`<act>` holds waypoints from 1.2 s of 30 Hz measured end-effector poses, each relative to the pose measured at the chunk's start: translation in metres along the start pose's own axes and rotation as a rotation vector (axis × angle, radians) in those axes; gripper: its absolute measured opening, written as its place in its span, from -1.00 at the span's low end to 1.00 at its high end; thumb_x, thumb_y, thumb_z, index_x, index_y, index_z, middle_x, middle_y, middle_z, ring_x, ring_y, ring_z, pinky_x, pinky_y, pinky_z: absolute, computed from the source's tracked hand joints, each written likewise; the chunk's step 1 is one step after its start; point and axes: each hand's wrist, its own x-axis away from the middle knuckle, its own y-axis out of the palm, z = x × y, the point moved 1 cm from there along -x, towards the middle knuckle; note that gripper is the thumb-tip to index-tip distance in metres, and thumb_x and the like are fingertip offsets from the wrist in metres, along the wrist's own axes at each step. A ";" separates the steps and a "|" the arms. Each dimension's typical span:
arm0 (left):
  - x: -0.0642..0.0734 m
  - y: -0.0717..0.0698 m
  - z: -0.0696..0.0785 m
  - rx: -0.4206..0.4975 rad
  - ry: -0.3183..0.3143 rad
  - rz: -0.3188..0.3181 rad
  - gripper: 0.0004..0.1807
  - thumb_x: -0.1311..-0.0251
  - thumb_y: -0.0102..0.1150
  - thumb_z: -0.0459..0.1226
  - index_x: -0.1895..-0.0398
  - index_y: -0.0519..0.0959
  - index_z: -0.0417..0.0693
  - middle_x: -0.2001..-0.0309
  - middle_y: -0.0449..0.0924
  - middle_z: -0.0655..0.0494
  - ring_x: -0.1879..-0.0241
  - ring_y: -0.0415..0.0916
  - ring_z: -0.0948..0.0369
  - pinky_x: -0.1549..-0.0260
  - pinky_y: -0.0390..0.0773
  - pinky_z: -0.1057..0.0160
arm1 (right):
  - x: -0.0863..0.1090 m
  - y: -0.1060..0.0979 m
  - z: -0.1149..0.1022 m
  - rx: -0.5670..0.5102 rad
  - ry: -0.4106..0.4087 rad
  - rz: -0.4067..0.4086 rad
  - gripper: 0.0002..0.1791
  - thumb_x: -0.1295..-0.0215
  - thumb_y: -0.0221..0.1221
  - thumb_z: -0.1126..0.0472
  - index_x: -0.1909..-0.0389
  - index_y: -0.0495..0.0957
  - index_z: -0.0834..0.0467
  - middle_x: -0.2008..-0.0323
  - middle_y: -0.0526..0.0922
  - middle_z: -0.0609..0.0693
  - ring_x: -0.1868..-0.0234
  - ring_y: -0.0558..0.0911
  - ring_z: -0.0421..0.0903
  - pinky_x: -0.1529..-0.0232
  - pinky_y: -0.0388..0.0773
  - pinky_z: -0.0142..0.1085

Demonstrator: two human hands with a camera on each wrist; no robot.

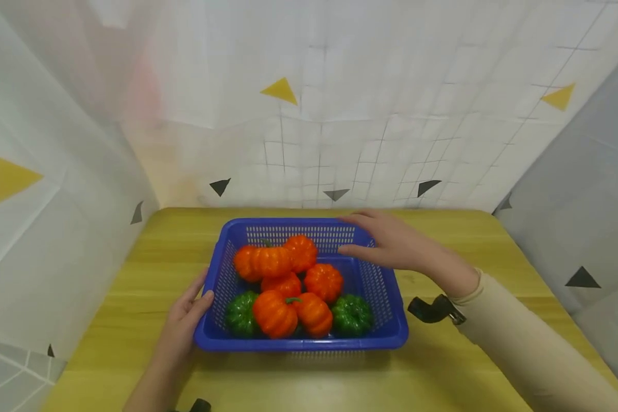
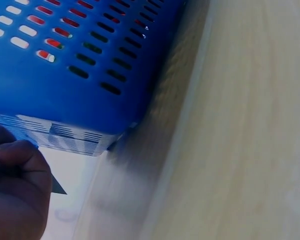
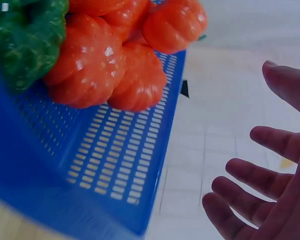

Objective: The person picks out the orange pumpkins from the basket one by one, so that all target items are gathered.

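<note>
A blue plastic basket with slotted walls holds several small orange pumpkins and green pumpkins, which look glossy. My left hand grips the basket's left rim, thumb on the rim and fingers outside against the wall. In the left wrist view that hand has curled fingers at the basket's edge, partly cut off by the frame. Over the basket's back right corner hovers my right hand, empty. The right wrist view shows this hand with its fingers spread, apart from the pumpkins.
The basket is over a wooden table with light yellow grain. White sheeting with yellow and black triangles hangs behind it and at both sides. A black wrist mount sticks out from the right sleeve.
</note>
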 end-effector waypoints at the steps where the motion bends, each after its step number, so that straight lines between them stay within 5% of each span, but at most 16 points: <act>1: 0.000 0.000 -0.001 0.000 -0.003 0.001 -0.37 -0.53 -0.08 -0.13 -0.58 0.05 0.11 -0.20 0.51 -0.24 0.06 0.65 -0.02 0.14 0.66 -0.09 | -0.006 0.001 -0.002 0.006 -0.007 -0.018 -0.17 -0.27 0.06 -0.44 -0.45 0.31 -0.08 -0.36 0.34 0.08 -0.32 0.38 0.09 -0.27 0.39 0.10; 12: 0.003 0.003 -0.007 -0.009 -0.015 0.008 -0.37 -0.53 -0.08 -0.13 -0.58 0.05 0.07 -0.18 0.50 -0.32 0.10 0.66 -0.07 0.17 0.66 -0.12 | -0.063 0.018 -0.021 0.006 -0.017 -0.183 0.00 -0.10 -0.01 -0.62 -0.48 0.26 -0.12 -0.39 0.34 -0.06 -0.38 0.32 -0.05 -0.35 0.31 -0.09; 21: 0.002 0.001 -0.005 0.007 0.015 0.006 -0.38 -0.55 -0.12 -0.16 -0.58 0.03 0.04 -0.18 0.50 -0.33 0.10 0.67 -0.05 0.17 0.65 -0.11 | -0.094 0.056 -0.046 -0.026 -0.099 -0.317 -0.09 -0.26 0.07 -0.44 -0.47 0.27 0.04 -0.38 0.38 0.03 -0.38 0.32 -0.01 -0.39 0.25 -0.10; 36: 0.001 -0.001 -0.002 -0.002 0.007 0.028 -0.37 -0.54 -0.09 -0.14 -0.58 0.02 0.06 -0.21 0.47 -0.31 0.06 0.66 -0.01 0.14 0.65 -0.10 | -0.104 0.077 -0.061 -0.023 -0.176 -0.320 -0.15 -0.23 0.14 -0.41 -0.40 0.38 0.03 -0.28 0.50 -0.08 -0.26 0.45 -0.08 -0.32 0.37 -0.14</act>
